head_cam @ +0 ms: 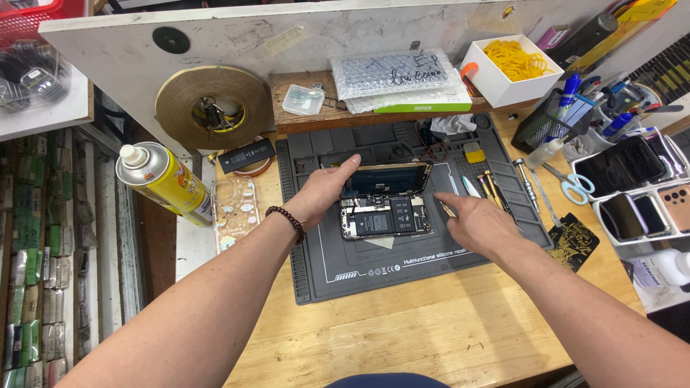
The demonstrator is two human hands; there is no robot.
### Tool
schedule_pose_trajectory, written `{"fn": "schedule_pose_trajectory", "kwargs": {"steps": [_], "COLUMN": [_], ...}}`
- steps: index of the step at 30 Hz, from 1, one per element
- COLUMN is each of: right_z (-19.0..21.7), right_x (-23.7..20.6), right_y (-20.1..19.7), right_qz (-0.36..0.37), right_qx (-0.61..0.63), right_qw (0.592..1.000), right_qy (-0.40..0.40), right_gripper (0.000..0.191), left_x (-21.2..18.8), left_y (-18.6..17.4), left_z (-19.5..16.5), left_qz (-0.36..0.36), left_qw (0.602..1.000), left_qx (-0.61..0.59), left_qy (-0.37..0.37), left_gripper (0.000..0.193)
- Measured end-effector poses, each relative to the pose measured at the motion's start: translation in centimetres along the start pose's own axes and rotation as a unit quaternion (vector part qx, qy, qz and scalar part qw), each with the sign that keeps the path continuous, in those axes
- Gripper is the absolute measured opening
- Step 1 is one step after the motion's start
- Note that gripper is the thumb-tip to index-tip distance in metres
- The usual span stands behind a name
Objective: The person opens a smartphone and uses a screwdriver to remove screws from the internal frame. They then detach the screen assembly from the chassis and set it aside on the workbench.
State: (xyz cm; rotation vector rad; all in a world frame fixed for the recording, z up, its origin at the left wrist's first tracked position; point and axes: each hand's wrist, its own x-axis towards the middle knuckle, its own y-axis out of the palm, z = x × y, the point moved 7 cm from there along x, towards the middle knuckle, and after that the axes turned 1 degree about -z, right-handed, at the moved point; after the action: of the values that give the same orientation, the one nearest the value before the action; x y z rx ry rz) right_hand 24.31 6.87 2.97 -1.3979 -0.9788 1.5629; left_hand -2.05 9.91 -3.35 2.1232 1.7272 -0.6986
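An opened phone body point(384, 221) lies on a dark grey silicone work mat point(374, 266), with its battery and boards showing. Its screen panel point(384, 179) is lifted up from the far edge and stands tilted. My left hand point(323, 188) holds the left edge of that screen, fingers stretched along it. My right hand point(471, 219) rests on the mat just right of the phone body, with a thin tool tip point(447, 209) showing at the fingers near the phone's right edge.
A yellow spray can point(162, 179) and a clear phone case point(235, 210) lie left of the mat. Screwdrivers point(492, 188), scissors point(568, 183) and phones in white trays point(632, 187) sit right. A tape roll point(214, 108), bubble-wrap packs point(395, 75) and a box of rubber bands point(512, 66) stand behind.
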Motion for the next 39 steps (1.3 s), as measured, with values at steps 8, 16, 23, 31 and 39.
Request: {"fn": "schedule_pose_trajectory", "kwargs": {"steps": [8, 16, 23, 31, 39], "right_z": [1.5, 0.0, -2.6, 2.9, 6.6], "right_x": [0.0, -1.1, -1.2, -0.3, -0.4], "right_y": [-0.3, 0.8, 0.2, -0.1, -0.7], "right_qz": [0.058, 0.104, -0.074, -0.036, -0.095], "right_qx": [-0.111, 0.187, 0.487, 0.545, 0.505], "right_qw": [0.992, 0.966, 0.866, 0.838, 0.857], "right_qy": [-0.005, 0.145, 0.089, 0.021, -0.044], "right_gripper": [0.064, 0.061, 0.021, 0.012, 0.019], "left_x": [0.3, 0.3, 0.3, 0.5, 0.5], "left_y": [0.0, 0.1, 0.0, 0.1, 0.3], "left_z": [0.2, 0.2, 0.2, 0.4, 0.3], "left_qz": [0.002, 0.003, 0.009, 0.042, 0.037], "left_qw": [1.000, 1.000, 1.000, 0.999, 0.997], "left_qx": [-0.002, 0.003, 0.009, -0.006, -0.033], "left_qy": [0.004, 0.007, 0.002, 0.023, 0.062], "left_gripper": [0.101, 0.101, 0.101, 0.098, 0.090]}}
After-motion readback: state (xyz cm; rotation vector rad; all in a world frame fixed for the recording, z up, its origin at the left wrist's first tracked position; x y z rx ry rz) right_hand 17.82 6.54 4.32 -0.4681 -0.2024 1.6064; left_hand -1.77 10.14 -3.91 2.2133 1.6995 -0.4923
